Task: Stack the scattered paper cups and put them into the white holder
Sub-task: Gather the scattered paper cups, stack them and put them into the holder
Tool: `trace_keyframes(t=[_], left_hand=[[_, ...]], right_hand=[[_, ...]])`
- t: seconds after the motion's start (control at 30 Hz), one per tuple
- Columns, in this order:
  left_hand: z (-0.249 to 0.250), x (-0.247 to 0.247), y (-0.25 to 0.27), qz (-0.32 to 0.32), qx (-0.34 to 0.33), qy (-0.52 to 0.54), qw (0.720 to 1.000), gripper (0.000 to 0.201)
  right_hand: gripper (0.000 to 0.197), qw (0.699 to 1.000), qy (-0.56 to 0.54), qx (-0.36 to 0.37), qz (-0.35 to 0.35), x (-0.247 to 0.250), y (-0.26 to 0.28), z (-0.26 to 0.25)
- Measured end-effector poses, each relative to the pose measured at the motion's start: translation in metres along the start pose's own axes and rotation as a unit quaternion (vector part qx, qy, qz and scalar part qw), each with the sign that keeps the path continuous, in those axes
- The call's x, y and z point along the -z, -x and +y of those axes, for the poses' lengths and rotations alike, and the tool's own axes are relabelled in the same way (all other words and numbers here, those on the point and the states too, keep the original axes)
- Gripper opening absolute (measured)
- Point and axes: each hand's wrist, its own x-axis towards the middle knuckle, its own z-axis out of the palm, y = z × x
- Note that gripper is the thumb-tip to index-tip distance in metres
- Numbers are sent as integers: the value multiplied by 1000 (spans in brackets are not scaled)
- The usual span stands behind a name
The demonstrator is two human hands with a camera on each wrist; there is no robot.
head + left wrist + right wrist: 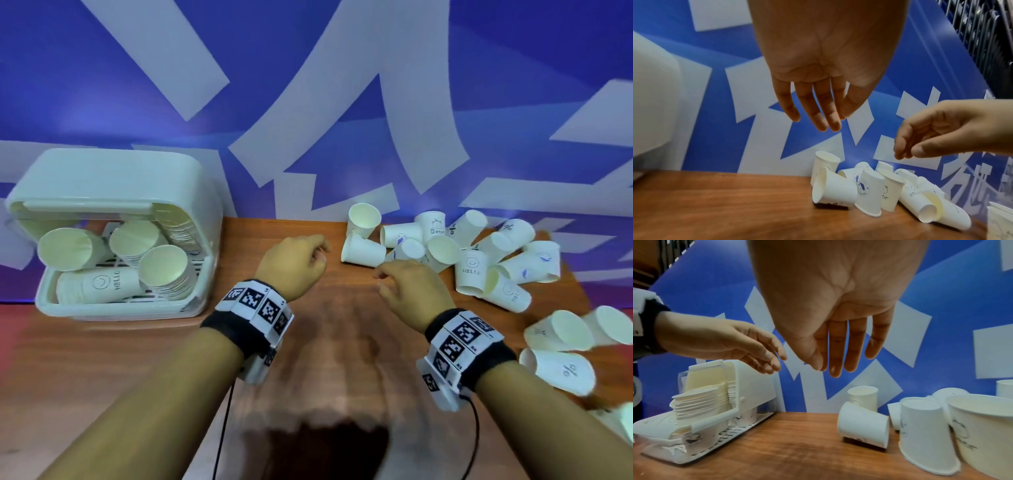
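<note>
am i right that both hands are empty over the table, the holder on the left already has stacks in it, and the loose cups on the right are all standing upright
Not quite. Both the left hand and right hand are empty over the table, and the holder does hold stacks. But the loose cups are a jumble: many lie on their sides or tilt, as the head view shows.

Left grip [294,262] and right grip [411,286] aloft, side by side; fingers loose, seemingly empty
</note>
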Motion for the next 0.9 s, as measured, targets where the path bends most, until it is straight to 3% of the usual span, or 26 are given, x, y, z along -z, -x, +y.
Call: trace_keyframes(t=[0.2, 0.43, 0.73, 0.9], left_hand=[[24, -41, -37, -37, 38, 4, 999, 21], [16, -82, -72, -95, 98, -7, 991, 27], [9, -120, -98, -73, 112, 23, 991, 32], [10, -134, -100, -78, 106, 25, 991, 25]], right_hand=[[26, 1000, 3, -28, -11, 10, -7, 60], [26, 998, -5, -66, -18, 1, -30, 104], [26, 995, -1, -97, 34, -16, -59, 140], [25, 991, 28, -127, 15, -24, -67, 158]])
